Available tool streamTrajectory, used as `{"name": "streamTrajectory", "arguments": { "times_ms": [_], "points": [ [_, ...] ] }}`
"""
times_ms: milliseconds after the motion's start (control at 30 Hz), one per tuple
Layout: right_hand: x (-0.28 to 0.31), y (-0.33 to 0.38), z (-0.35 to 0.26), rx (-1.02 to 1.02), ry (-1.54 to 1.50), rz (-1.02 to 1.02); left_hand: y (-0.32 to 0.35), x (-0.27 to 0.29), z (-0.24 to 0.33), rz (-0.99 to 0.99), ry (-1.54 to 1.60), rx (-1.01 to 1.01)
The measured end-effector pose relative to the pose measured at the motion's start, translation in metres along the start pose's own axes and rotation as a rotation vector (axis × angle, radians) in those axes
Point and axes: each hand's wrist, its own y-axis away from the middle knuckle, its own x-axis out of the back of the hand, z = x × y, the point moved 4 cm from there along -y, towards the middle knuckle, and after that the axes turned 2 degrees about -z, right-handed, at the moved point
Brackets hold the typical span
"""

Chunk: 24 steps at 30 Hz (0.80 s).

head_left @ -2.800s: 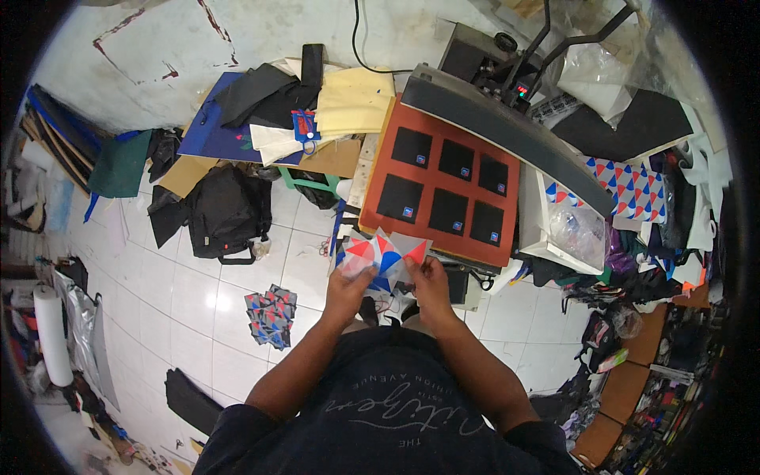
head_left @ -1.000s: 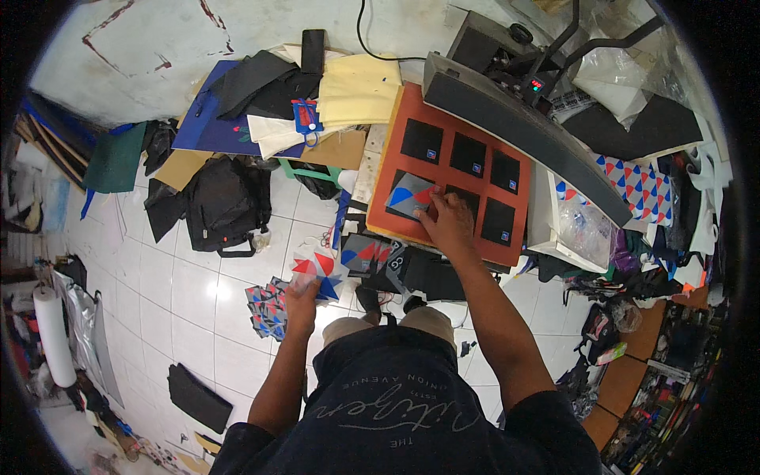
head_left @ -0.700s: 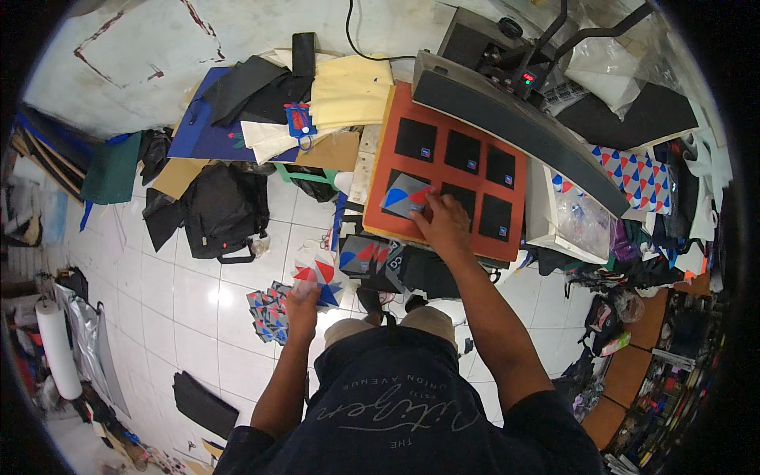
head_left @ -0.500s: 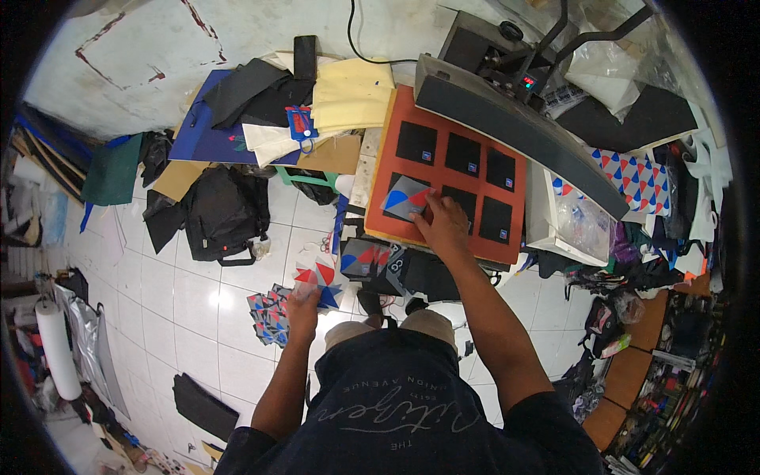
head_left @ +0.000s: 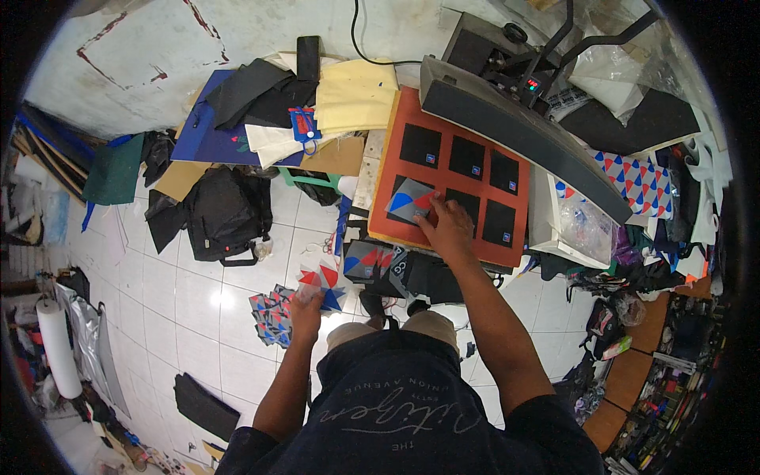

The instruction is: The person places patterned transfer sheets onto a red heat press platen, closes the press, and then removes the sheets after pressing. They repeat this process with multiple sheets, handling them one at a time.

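My right hand [head_left: 448,224] reaches forward and presses a grey, blue and red printed piece [head_left: 408,199] onto the orange platen [head_left: 385,226] of the heat press, over its near-left black square. The other black squares [head_left: 467,157] lie bare on the platen. My left hand [head_left: 305,305] hangs lower at my left side and holds a clear-wrapped printed piece with red and blue triangles [head_left: 321,280]. More printed pieces [head_left: 370,260] rest on the dark surface just below the platen.
The grey upper plate of the heat press [head_left: 507,127] is swung open behind the platen. A pile of printed pieces [head_left: 271,315] lies on the white tiled floor. A black backpack [head_left: 226,212], yellow fabric [head_left: 355,93] and dark cloths lie to the left. Cluttered shelves crowd the right.
Both hands were together in front of me with a printed piece. My right hand has since carried a piece up onto the platen, while my left hand dropped to my left side.
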Motion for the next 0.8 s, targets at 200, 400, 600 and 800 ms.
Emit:
{"name": "streamTrajectory", "arguments": {
  "times_ms": [200, 400, 600, 800],
  "points": [
    [0.005, -0.003, -0.002, -0.042, -0.077, -0.093, 0.003, -0.006, 0.013, -0.055, 0.029, -0.038],
    [0.003, -0.002, -0.003, -0.045, -0.058, -0.080, 0.001, -0.005, 0.008, -0.039, 0.083, -0.017],
    [0.010, -0.005, -0.005, -0.057, -0.130, -0.135, 0.000, -0.003, 0.011, -0.071, 0.052, -0.046],
    [0.006, -0.005, -0.001, -0.036, -0.092, -0.102, 0.001, -0.004, 0.008, -0.052, 0.074, -0.025]
  ]
}}
